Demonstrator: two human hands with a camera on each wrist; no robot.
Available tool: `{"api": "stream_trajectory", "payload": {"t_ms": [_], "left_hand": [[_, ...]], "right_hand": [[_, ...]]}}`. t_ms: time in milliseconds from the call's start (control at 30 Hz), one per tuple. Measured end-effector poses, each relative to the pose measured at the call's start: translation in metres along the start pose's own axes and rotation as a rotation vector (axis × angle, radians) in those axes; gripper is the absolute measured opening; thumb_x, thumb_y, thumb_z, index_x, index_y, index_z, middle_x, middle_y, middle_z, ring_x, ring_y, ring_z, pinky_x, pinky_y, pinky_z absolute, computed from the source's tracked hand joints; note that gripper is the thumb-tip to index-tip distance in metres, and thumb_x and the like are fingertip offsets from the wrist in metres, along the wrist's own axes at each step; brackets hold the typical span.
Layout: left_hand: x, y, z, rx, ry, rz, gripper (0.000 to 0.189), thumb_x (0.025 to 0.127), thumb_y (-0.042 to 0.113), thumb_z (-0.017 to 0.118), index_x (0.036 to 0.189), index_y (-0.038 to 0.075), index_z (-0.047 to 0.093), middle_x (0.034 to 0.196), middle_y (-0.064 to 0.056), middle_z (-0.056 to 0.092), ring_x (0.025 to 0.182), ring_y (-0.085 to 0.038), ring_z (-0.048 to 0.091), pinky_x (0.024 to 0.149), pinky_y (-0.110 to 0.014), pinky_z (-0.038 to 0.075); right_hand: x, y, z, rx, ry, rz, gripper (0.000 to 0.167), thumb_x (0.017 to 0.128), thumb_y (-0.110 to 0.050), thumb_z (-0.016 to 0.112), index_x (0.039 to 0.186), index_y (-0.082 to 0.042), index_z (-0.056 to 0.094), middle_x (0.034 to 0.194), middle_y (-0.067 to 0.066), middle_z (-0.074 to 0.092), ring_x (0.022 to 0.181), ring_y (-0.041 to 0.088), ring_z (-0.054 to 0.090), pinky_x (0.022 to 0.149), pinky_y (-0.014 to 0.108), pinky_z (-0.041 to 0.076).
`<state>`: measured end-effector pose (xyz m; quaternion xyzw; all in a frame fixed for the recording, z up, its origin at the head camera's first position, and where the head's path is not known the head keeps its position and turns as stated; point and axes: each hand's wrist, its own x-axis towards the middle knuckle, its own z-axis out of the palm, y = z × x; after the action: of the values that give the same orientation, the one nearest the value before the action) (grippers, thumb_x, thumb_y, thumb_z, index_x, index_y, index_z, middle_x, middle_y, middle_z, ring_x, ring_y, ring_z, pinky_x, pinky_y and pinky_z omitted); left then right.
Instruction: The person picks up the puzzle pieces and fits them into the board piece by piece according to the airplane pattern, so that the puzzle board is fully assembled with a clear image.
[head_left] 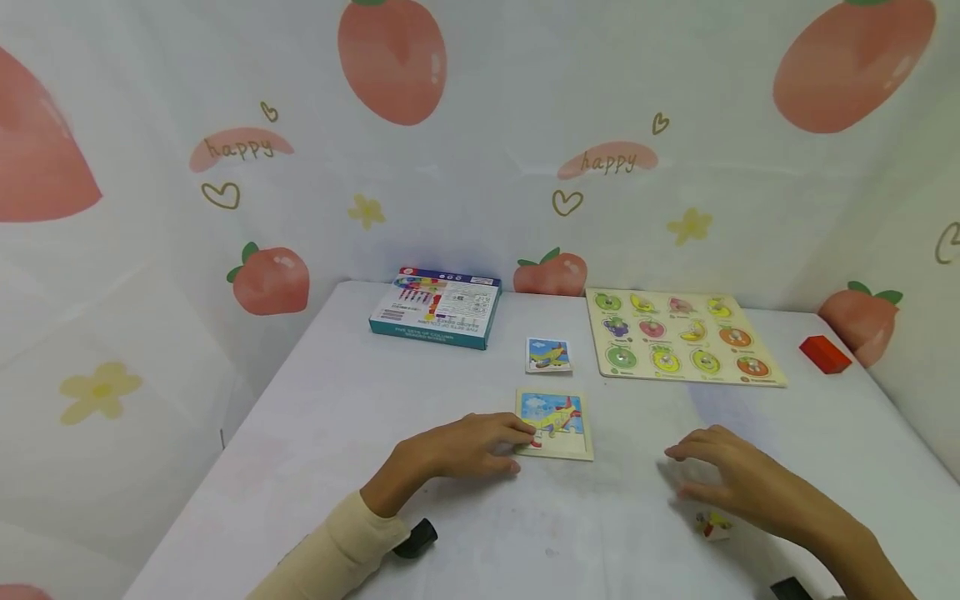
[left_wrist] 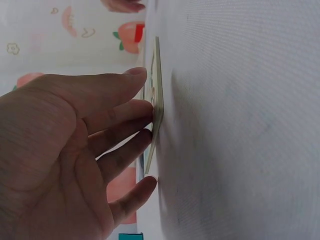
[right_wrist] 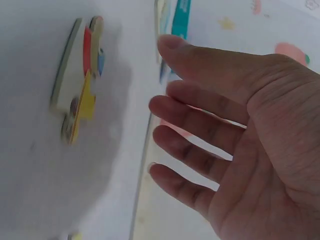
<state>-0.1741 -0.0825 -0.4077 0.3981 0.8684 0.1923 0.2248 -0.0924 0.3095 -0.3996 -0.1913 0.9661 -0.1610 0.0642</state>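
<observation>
A small square jigsaw tray (head_left: 567, 443) with a yellow airplane picture lies mid-table, partly filled, its lower part white. My left hand (head_left: 472, 446) reaches over its left side. In the left wrist view those fingers are loosely extended, fingertips right at the tray's edge (left_wrist: 158, 85), the thumb apart from them. My right hand (head_left: 738, 479) hovers to the right with relaxed, spread fingers and holds nothing. Under it lie loose jigsaw pieces (head_left: 713, 526). The right wrist view shows a white and red piece (right_wrist: 70, 75) overlapping a yellow piece (right_wrist: 87, 102).
Behind the tray lies an airplane picture card (head_left: 548, 356). A wooden fruit peg board (head_left: 682, 381) is at the back right, with a red block (head_left: 825, 355) beyond it. At the back left is a flat game box (head_left: 457, 310). A fruit-printed cloth (head_left: 450, 192) hangs behind.
</observation>
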Motion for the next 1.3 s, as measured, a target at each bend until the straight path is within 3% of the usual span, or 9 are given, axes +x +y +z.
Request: {"api": "stream_trajectory", "payload": {"t_ms": [267,333,467,533,700,833,967,1167,1300], "left_hand": [[-0.001,0.001,0.0,-0.013,0.004,-0.008,0.048,0.105,0.03,0.068,0.152,0.018,0.061,0.158,0.01,0.052,0.15,-0.012,0.045,0.122,-0.04,0.039],[-0.001,0.001,-0.001,-0.013,0.006,-0.01,0.049,0.106,0.031,0.068,0.152,0.018,0.06,0.158,0.011,0.052,0.15,-0.012,0.045,0.123,-0.04,0.039],[-0.002,0.002,-0.002,-0.015,0.008,-0.012,0.048,0.106,0.031,0.068,0.152,0.019,0.06,0.158,0.011,0.052,0.15,-0.012,0.044,0.123,-0.04,0.038],[-0.002,0.002,-0.003,-0.017,0.009,-0.012,0.048,0.106,0.031,0.068,0.152,0.019,0.06,0.158,0.01,0.052,0.15,-0.012,0.045,0.123,-0.04,0.038],[-0.002,0.002,-0.003,-0.018,0.011,-0.01,0.047,0.106,0.031,0.067,0.151,0.018,0.061,0.157,0.01,0.053,0.149,-0.012,0.045,0.123,-0.04,0.038],[-0.001,0.001,-0.002,-0.02,0.015,-0.008,0.047,0.106,0.031,0.067,0.151,0.019,0.062,0.157,0.011,0.053,0.149,-0.011,0.045,0.123,-0.04,0.038],[-0.001,0.0,-0.002,-0.029,0.016,-0.006,0.046,0.106,0.031,0.067,0.15,0.019,0.062,0.157,0.011,0.053,0.149,-0.012,0.045,0.123,-0.04,0.038],[-0.001,0.001,-0.002,-0.032,0.017,0.002,0.046,0.106,0.029,0.068,0.149,0.017,0.063,0.157,0.009,0.054,0.149,-0.012,0.045,0.123,-0.039,0.038],[-0.001,0.001,-0.001,-0.031,0.019,-0.004,0.045,0.106,0.029,0.068,0.149,0.017,0.063,0.156,0.009,0.054,0.149,-0.012,0.046,0.123,-0.039,0.038]], "right_hand": [[-0.03,0.024,0.003,0.009,0.09,0.055,0.05,0.077,-0.048,0.092,0.119,-0.025,0.079,0.118,-0.012,0.072,0.11,0.008,0.059,0.087,0.027,0.056],[-0.035,0.029,0.003,0.017,0.071,0.083,0.051,0.077,-0.047,0.092,0.12,-0.023,0.079,0.119,-0.008,0.073,0.111,0.012,0.059,0.086,0.029,0.057],[-0.04,0.035,0.004,0.044,-0.021,0.156,0.053,0.08,-0.046,0.09,0.123,-0.016,0.079,0.121,0.002,0.074,0.114,0.031,0.061,0.091,0.052,0.059],[-0.043,0.038,0.005,0.037,-0.055,0.174,0.053,0.081,-0.047,0.089,0.122,-0.015,0.08,0.119,0.001,0.074,0.114,0.033,0.061,0.091,0.054,0.058],[-0.048,0.044,0.011,-0.022,-0.065,0.119,0.049,0.08,-0.056,0.086,0.118,-0.025,0.081,0.11,-0.015,0.07,0.103,0.005,0.055,0.081,0.028,0.055],[-0.049,0.049,0.015,-0.047,-0.058,0.044,0.041,0.082,-0.055,0.085,0.112,-0.027,0.082,0.105,-0.02,0.064,0.095,-0.007,0.046,0.077,0.025,0.051],[-0.048,0.049,0.017,-0.062,-0.036,-0.005,0.034,0.083,-0.05,0.086,0.108,-0.027,0.083,0.102,-0.019,0.06,0.093,-0.006,0.044,0.075,0.025,0.051],[-0.046,0.047,0.019,-0.037,-0.061,0.018,0.031,0.085,-0.052,0.084,0.107,-0.03,0.083,0.1,-0.018,0.059,0.09,-0.006,0.043,0.074,0.023,0.05],[-0.046,0.046,0.022,-0.054,-0.037,0.012,0.029,0.084,-0.053,0.084,0.104,-0.032,0.083,0.1,-0.018,0.059,0.091,-0.005,0.044,0.075,0.024,0.052]]}}
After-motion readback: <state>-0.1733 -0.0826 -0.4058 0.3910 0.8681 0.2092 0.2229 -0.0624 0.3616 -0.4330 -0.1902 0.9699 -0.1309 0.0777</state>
